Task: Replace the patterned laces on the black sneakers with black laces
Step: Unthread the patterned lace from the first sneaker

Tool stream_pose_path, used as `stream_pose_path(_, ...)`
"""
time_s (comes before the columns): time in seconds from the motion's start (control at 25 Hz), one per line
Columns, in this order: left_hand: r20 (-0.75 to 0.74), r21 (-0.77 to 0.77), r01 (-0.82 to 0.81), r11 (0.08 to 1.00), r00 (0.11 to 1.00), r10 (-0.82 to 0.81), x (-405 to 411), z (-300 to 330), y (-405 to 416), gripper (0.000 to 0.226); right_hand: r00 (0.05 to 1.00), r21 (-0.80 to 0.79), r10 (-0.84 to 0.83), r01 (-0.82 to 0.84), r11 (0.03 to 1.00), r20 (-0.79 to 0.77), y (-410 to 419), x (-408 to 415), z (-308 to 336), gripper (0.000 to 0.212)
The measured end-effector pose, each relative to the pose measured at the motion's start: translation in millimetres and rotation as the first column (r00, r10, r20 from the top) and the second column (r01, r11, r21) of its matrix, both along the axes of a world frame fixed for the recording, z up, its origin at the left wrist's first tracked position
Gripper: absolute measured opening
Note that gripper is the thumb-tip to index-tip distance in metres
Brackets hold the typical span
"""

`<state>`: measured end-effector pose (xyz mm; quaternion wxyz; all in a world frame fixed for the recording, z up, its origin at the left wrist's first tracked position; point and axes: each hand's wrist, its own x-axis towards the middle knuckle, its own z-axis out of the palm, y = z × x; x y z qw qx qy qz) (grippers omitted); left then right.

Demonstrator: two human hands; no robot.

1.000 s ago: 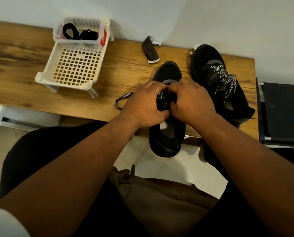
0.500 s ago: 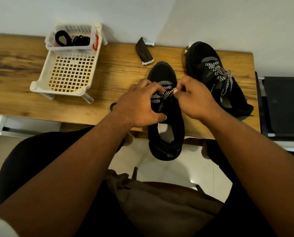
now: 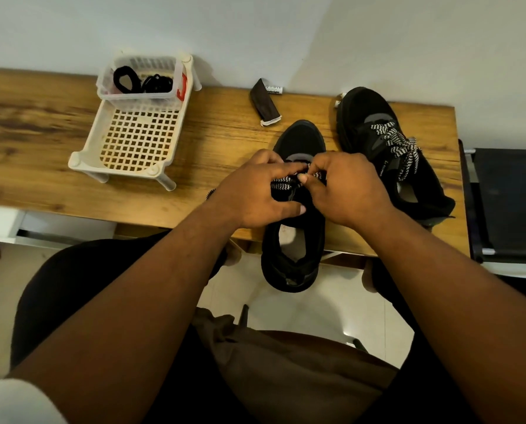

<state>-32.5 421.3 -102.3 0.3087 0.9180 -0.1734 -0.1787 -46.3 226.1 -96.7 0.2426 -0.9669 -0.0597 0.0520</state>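
Observation:
A black sneaker (image 3: 295, 240) lies on the wooden table (image 3: 219, 148), its heel hanging over the front edge. My left hand (image 3: 255, 191) and my right hand (image 3: 344, 188) meet over its tongue, and both pinch its black-and-white patterned lace (image 3: 281, 181). Most of that lace is hidden under my fingers. A second black sneaker (image 3: 387, 148) stands to the right with its patterned lace (image 3: 399, 148) tied. Black laces (image 3: 142, 81) lie coiled in a small clear basket (image 3: 139, 96) at the back left.
The clear basket sits on a white gridded rack (image 3: 127, 151) left of the shoes. A dark pouch (image 3: 263, 104) lies near the wall behind the near sneaker. A black chair seat (image 3: 512, 203) stands right of the table. My lap is below the table edge.
My hands have drawn slightly apart on the near sneaker, exposing a stretch of patterned lace between them. The loop of lace seen left of my left hand is now almost hidden.

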Motion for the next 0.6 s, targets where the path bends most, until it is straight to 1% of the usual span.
stream_pose_path(0.04, -0.004, 0.019, 0.005, 1.0, 1.0, -0.005, 0.9, 0.2, 0.2, 0.076, 1.0, 0.003, -0.025, 0.025, 1.0, -0.006, -0.1, 1.3, -2.4, 0.015)
stream_pose_path(0.08, -0.006, 0.033, 0.001, 0.999, 1.0, -0.001, 2.1, 0.6, 0.2, 0.074, 0.995, 0.07, -0.095, 0.097, 0.993, -0.036, -2.0, 4.0, -5.5, 0.016)
stream_pose_path(0.12, -0.008, 0.034, -0.007, 0.999, 1.0, 0.008, 3.4, 1.1, -0.1, 0.072, 0.978, 0.193, -0.185, 0.2, 0.961, -0.093, -4.8, 7.2, -6.6, 0.019)
stream_pose_path(0.16, -0.012, 0.025, -0.016, 1.0, 1.0, 0.016, 4.2, 1.7, -0.7, 0.071, 0.946, 0.336, -0.266, 0.316, 0.887, -0.188, -6.6, 9.7, -6.4, 0.021)
stream_pose_path(0.2, -0.017, 0.016, -0.022, 1.0, 1.0, 0.022, 4.6, 2.0, -1.0, 0.071, 0.91, 0.425, -0.309, 0.404, 0.81, -0.275, -6.8, 9.8, -4.0, 0.02)
stream_pose_path(0.24, -0.022, 0.011, -0.024, 1.0, 0.999, 0.024, 4.5, 2.2, -1.2, 0.071, 0.908, 0.454, -0.298, 0.407, 0.793, -0.293, -6.9, 9.3, -2.3, 0.018)
stream_pose_path(0.32, -0.031, 0.01, -0.024, 1.0, 0.999, 0.024, 4.5, 1.9, -1.6, 0.074, 0.958, 0.377, -0.194, 0.263, 0.888, -0.211, -7.3, 7.0, 0.4, 0.02)
stream_pose_path(0.36, -0.035, 0.006, -0.026, 1.0, 0.999, 0.026, 4.3, 1.8, -1.6, 0.075, 0.978, 0.305, -0.134, 0.177, 0.936, -0.157, -6.9, 4.9, 1.5, 0.022)
stream_pose_path(0.4, -0.037, -0.001, -0.029, 1.0, 0.999, 0.029, 4.4, 1.5, -1.6, 0.075, 0.988, 0.228, -0.097, 0.122, 0.966, -0.117, -6.1, 3.4, 1.0, 0.019)
stream_pose_path(0.44, -0.038, -0.008, -0.029, 1.0, 0.999, 0.029, 4.5, 1.2, -1.5, 0.074, 0.992, 0.174, -0.09, 0.103, 0.979, -0.085, -5.5, 2.8, -0.2, 0.013)
stream_pose_path(0.48, -0.038, -0.011, -0.028, 1.0, 0.999, 0.027, 4.7, 1.3, -1.6, 0.074, 0.991, 0.147, -0.111, 0.122, 0.982, -0.08, -5.8, 3.5, -2.3, 0.011)
stream_pose_path(0.52, -0.039, -0.009, -0.025, 1.0, 0.999, 0.024, 4.9, 1.1, -1.9, 0.074, 0.987, 0.148, -0.132, 0.145, 0.978, -0.091, -7.0, 4.2, -4.2, 0.01)
stream_pose_path(0.6, -0.042, -0.009, -0.023, 1.0, 0.999, 0.022, 5.0, 0.8, -2.2, 0.074, 0.989, 0.181, -0.109, 0.125, 0.975, -0.1, -8.0, 4.2, -3.0, 0.01)
